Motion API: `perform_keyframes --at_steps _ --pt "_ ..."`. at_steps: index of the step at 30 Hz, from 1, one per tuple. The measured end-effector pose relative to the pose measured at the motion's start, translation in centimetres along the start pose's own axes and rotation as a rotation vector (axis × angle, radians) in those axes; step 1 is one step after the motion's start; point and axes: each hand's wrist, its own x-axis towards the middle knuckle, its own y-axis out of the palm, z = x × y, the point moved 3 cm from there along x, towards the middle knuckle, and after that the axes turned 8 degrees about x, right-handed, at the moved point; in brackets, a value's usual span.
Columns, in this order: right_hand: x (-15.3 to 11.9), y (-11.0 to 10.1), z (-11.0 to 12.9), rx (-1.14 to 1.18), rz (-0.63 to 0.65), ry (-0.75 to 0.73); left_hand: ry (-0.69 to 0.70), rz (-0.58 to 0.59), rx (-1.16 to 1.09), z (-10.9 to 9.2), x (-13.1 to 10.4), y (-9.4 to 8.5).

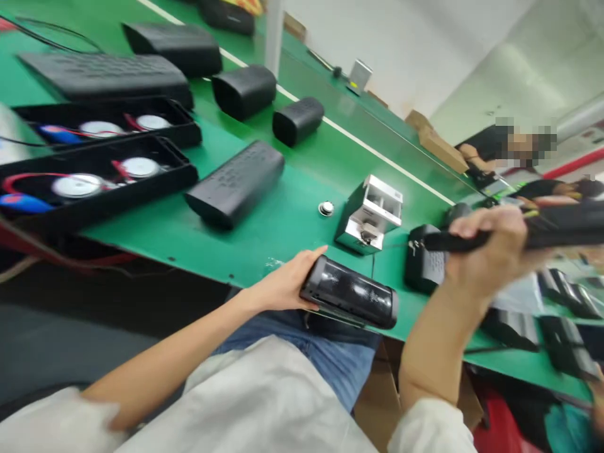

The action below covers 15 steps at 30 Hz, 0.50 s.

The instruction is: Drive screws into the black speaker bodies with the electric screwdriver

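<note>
My left hand (295,281) is closed round the left end of a black speaker (356,290) with a shiny perforated front, held above the table's front edge. My right hand (491,245) is raised at the right, its fingers wrapped round a long black tool (561,228). Motion blurs this tool, and I cannot make out its exact kind. A silver metal box-like fixture (370,217) stands on the table between my hands, beyond the speaker. Beside the fixture lies a small round metal part (326,208).
Black speaker housings (238,182) stand on the green table (292,207). At left, open black casings (99,179) hold round white drivers, red wires and blue-wrapped parts. More black units (569,352) lie at right. A co-worker (491,148) sits farther along; brown cardboard (377,390) is below.
</note>
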Motion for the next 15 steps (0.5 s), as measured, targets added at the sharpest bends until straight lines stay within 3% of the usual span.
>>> perform_keyframes --at_steps 3,6,15 --pt "1.0 1.4 -3.1 -0.040 0.005 -0.122 0.020 0.020 0.042 -0.3 0.0 0.2" --pt "1.3 2.6 -5.7 -0.091 0.019 -0.098 0.008 0.010 0.054 -0.6 0.0 0.3" --pt "1.2 2.5 -8.2 -0.184 0.128 0.187 0.019 -0.017 0.058 0.0 -0.1 0.5"
